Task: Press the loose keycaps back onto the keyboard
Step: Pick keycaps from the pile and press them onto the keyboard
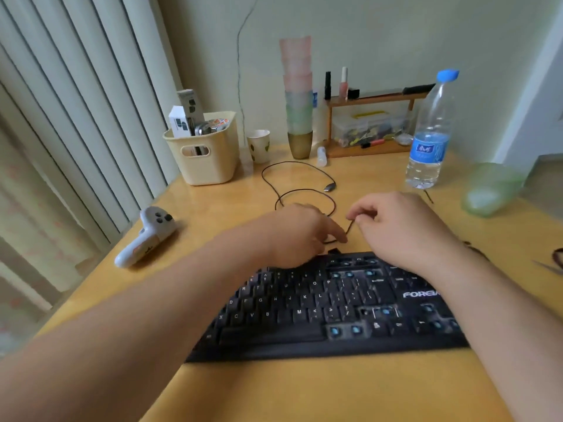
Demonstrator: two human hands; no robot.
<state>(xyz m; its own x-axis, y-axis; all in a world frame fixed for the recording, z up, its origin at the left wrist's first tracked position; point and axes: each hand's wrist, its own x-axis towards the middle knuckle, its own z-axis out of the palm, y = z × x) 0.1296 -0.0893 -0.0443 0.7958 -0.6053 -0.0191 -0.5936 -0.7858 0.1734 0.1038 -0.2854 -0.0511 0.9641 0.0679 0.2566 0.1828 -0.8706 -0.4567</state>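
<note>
A black full-size plastic keyboard lies near the front of a glossy yellow wooden surface, many blue switch stems still bare, so most keycaps appear left to fit. Beyond its far edge the right hand pinches the thin dark cable; the left hand reaches beside it, its grip unclear. Pale vertical blinds and a greenish wall frame the corner.
</note>
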